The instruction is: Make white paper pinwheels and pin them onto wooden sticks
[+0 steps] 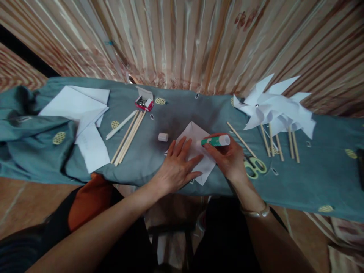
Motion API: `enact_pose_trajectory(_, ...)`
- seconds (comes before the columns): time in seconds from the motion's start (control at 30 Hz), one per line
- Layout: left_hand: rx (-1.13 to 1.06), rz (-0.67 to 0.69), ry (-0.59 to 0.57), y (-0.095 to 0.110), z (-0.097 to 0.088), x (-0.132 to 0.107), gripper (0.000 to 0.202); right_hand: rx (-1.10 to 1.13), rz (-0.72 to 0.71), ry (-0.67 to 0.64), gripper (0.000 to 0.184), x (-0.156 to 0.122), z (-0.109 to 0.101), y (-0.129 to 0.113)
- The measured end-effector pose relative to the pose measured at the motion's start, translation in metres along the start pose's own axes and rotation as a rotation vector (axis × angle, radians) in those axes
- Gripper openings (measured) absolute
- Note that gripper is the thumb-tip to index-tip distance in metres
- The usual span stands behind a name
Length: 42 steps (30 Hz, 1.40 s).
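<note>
My left hand [178, 165] lies flat with fingers spread on a white square of paper [196, 136] in the middle of the teal cloth. My right hand [229, 157] grips a green and white glue stick [216, 141], held sideways with its end against the paper. The glue stick's white cap [163, 137] lies on the cloth just left of the paper.
Several wooden sticks [129, 137] and a white rod [121, 124] lie left of centre, near a red box of pins [144, 102] and loose white sheets [82, 113]. Finished white pinwheels [274, 108] rest at right. Green scissors [255, 167] lie beside my right wrist.
</note>
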<state>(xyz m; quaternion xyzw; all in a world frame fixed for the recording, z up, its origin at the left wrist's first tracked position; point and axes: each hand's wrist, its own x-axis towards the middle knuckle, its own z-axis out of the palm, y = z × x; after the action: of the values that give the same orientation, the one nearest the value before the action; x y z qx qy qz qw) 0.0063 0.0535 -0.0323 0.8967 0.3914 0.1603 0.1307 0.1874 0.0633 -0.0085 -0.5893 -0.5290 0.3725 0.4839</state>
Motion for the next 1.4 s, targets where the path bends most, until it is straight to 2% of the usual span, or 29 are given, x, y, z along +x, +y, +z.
enact_pose_trajectory(0.33, -0.024, -0.004, -0.042, -0.0029, 0.0041, -0.0022, 0.053, -0.180, -0.021, -0.025, 0.029, -0.0035, 0.0015, 0.0065)
enact_pose_trajectory(0.63, -0.024, -0.001, -0.012, -0.0035, 0.0078, -0.0032, 0.053, -0.389, -0.129, -0.031, 0.028, -0.0064, 0.0040, 0.0027)
enact_pose_trajectory(1.17, -0.041, 0.005, -0.011, -0.0035, 0.0067, -0.0020, 0.051, -0.458, -0.141, -0.025, 0.028, -0.0057, 0.0070, 0.0051)
enact_pose_trajectory(1.4, -0.042, 0.003, -0.007, -0.0029, 0.0063, -0.0022, 0.051, -0.477, -0.190, -0.039, 0.027, -0.0068, 0.0081, 0.0045)
